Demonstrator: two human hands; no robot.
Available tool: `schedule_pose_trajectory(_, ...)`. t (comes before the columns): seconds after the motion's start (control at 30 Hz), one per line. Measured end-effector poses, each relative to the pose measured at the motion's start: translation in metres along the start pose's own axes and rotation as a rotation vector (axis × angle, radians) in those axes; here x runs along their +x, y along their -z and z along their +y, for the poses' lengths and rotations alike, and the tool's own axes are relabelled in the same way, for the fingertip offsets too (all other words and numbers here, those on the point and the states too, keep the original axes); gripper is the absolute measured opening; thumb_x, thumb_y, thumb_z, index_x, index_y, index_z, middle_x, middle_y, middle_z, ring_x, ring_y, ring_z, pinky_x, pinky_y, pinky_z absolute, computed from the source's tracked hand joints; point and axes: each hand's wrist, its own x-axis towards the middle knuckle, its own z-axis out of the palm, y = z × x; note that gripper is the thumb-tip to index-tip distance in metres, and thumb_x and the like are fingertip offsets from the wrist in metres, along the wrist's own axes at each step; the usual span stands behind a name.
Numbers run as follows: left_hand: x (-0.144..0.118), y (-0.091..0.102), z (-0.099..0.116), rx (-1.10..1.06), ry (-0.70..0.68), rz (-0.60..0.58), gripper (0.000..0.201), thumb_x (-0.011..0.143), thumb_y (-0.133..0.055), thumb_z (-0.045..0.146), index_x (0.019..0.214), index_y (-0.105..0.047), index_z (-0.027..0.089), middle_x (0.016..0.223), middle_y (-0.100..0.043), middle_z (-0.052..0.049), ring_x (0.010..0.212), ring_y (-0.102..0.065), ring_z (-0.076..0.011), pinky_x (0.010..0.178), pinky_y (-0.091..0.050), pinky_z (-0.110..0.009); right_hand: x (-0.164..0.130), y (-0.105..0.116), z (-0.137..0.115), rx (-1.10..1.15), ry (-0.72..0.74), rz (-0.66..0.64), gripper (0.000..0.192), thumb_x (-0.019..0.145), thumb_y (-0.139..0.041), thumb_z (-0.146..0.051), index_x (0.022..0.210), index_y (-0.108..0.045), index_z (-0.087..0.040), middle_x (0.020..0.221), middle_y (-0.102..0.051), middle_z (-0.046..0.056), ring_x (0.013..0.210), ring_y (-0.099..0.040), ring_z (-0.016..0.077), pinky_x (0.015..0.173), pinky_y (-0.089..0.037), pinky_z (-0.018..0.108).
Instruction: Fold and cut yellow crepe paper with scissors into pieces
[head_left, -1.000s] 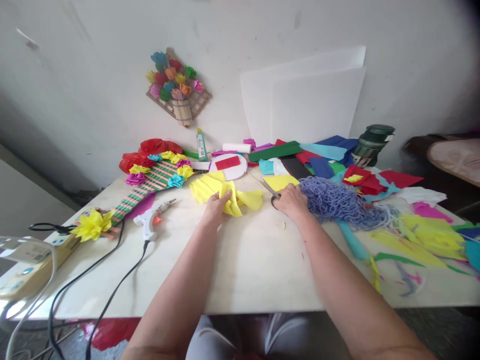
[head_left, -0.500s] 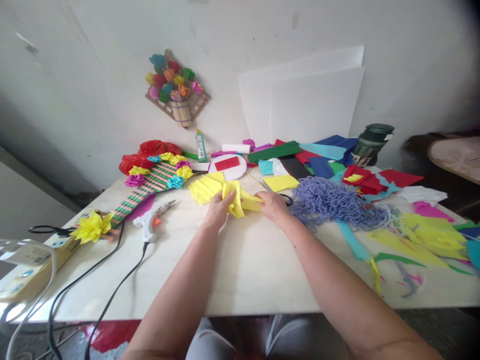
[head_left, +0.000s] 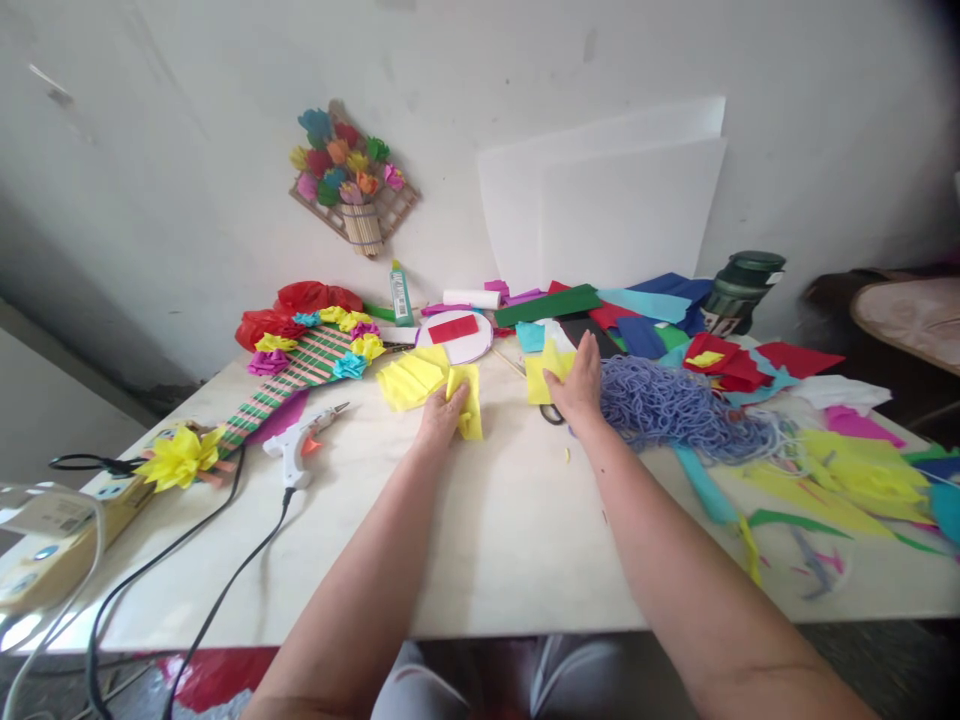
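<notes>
Yellow crepe paper (head_left: 466,398) now split between hands.

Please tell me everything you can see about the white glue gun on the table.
The glue gun is white plastic with an orange trigger and a thin metal nozzle pointing up and right. It lies on its side on the pale table, left of the left hand, which does not touch it. A black cord runs from its handle toward the near edge. A striped paper craft lies just behind it.

Near table (head_left: 480,540) bare between forearms. Glue gun (head_left: 300,445) and cord left; yarn (head_left: 675,405), paper scraps (head_left: 847,470) right.
</notes>
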Motion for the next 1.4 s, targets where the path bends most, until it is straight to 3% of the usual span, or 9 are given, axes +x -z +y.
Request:
schedule_pose_trajectory(0.1, -0.001, -0.002, 0.003, -0.022, 0.004, -0.019, 0.037, 0.061, -0.063, 0.05, 0.072, -0.055, 0.015, 0.054, -0.048, 0.003, 0.048, -0.042, -0.0077, 0.045, -0.035, -0.018, -0.006, 0.011, -0.014, -0.026, 0.145, 0.036, 0.064, 0.077, -0.046, -0.032, 0.133, -0.025, -0.008, 0.136, -0.029, 0.019, 0.125, -0.024, 0.029, 0.096, -0.023, 0.044)
schedule_pose_trajectory(0.2, -0.003, -0.004, 0.005, -0.037, -0.001, -0.051, 0.038, 0.061, -0.063, 0.05, 0.076, -0.055, 0.015, 0.057, -0.05, 0.002, 0.05, -0.044, -0.0083, 0.045, -0.035, -0.018, -0.02, 0.016, -0.036, 0.159, 0.244, -0.15, 0.039, 0.082, -0.04, -0.033, 0.113, -0.052, -0.013, 0.113, -0.055, 0.014, 0.106, -0.047, 0.023, 0.09, -0.033, 0.034)
schedule_pose_trajectory(0.33, -0.005, -0.005, 0.006, 0.011, -0.008, -0.126, 0.036, 0.063, -0.061, 0.049, 0.073, -0.055, 0.015, 0.054, -0.047, 0.003, 0.047, -0.042, -0.0074, 0.044, -0.033, -0.018, -0.038, 0.003, -0.056, 0.503, 0.116, -0.503, 0.033, 0.081, -0.04, -0.042, 0.082, -0.063, -0.018, 0.078, -0.065, 0.003, 0.073, -0.058, 0.015, 0.067, -0.042, 0.024)
schedule_pose_trajectory(0.43, -0.007, -0.007, 0.007, 0.05, -0.02, -0.216, 0.033, 0.063, -0.063, 0.045, 0.072, -0.056, 0.014, 0.054, -0.048, 0.004, 0.046, -0.041, -0.0064, 0.044, -0.032, -0.017, -0.044, -0.01, -0.057, 0.689, 0.021, -0.568, 0.027, 0.077, -0.045, -0.038, 0.071, -0.062, -0.017, 0.063, -0.06, -0.001, 0.065, -0.057, 0.0138, 0.059, -0.042, 0.022)
schedule_pose_trajectory(0.73, -0.009, -0.007, 0.011, 0.013, 0.059, -0.321, 0.03, 0.055, -0.071, 0.025, 0.078, -0.057, 0.013, 0.065, -0.059, -0.001, 0.056, -0.054, -0.0115, 0.05, -0.042, -0.02, -0.036, -0.013, -0.044, 0.593, -0.086, -0.343, 0.025, 0.077, -0.039, -0.035, 0.061, -0.05, -0.02, 0.055, -0.051, -0.002, 0.059, -0.05, 0.0141, 0.054, -0.039, 0.023)
schedule_pose_trajectory(0.97, -0.012, -0.006, 0.01, -0.1, 0.088, -0.404, 0.035, 0.058, -0.072, 0.029, 0.086, -0.058, 0.014, 0.076, -0.065, -0.005, 0.064, -0.061, -0.0141, 0.063, -0.05, -0.028, -0.033, -0.006, -0.048, 0.227, -0.197, -0.22, 0.025, 0.084, -0.031, -0.029, 0.083, -0.053, -0.019, 0.07, -0.059, 0.005, 0.068, -0.052, 0.0178, 0.059, -0.035, 0.025)
schedule_pose_trajectory(1.13, -0.017, -0.008, 0.015, -0.095, 0.11, -0.502, 0.043, 0.06, -0.071, 0.03, 0.095, -0.054, 0.013, 0.075, -0.064, -0.005, 0.061, -0.061, -0.0139, 0.062, -0.048, -0.026, -0.033, -0.002, -0.05, 0.089, -0.164, -0.205, 0.029, 0.087, -0.029, -0.027, 0.092, -0.054, -0.014, 0.076, -0.063, 0.009, 0.069, -0.055, 0.0189, 0.057, -0.031, 0.025)
schedule_pose_trajectory(1.27, -0.019, -0.015, 0.018, -0.039, 0.013, -0.401, 0.069, 0.056, -0.073, 0.023, 0.117, -0.043, 0.016, 0.071, -0.062, -0.001, 0.057, -0.058, -0.0109, 0.053, -0.043, -0.02, -0.037, 0.002, -0.053, -0.01, -0.066, -0.201, 0.028, 0.088, -0.03, -0.027, 0.094, -0.055, -0.014, 0.071, -0.062, 0.008, 0.064, -0.055, 0.0182, 0.054, -0.027, 0.025)
schedule_pose_trajectory(1.4, -0.017, -0.018, 0.015, -0.101, -0.04, -0.266, 0.045, 0.06, -0.068, 0.028, 0.1, -0.054, 0.013, 0.075, -0.062, -0.004, 0.063, -0.058, -0.0126, 0.059, -0.044, -0.023, -0.041, 0.004, -0.058, -0.097, 0.027, -0.223, 0.03, 0.089, -0.029, -0.027, 0.094, -0.055, -0.013, 0.067, -0.062, 0.008, 0.06, -0.055, 0.0173, 0.052, -0.024, 0.025)
